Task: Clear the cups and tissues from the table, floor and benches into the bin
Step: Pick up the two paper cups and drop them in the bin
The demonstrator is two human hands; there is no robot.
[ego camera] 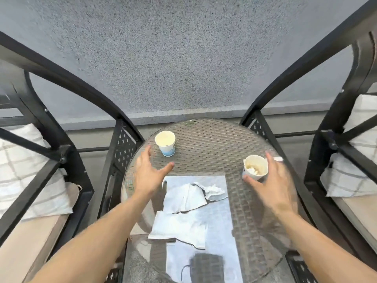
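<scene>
Both hands are reaching over a round, glass-topped wicker worktop point(214, 139) set between two black metal benches. Left hand point(150, 174) is hovering with fingers spread wide, just short of an upright white-and-blue paper cup point(166, 145) standing toward the worktop's far left; the two are not touching. Right hand point(271, 180) is curling open around a second paper cup point(256, 167) on the right side, thumb at its near wall and fingers beyond it, though motion blur is hiding whether the grip is firm. That cup is holding crumpled white scraps. Several crumpled white tissues point(187, 207) are lying on the worktop's near middle, between the forearms. Checked cushions point(24, 170) are resting on both benches.
</scene>
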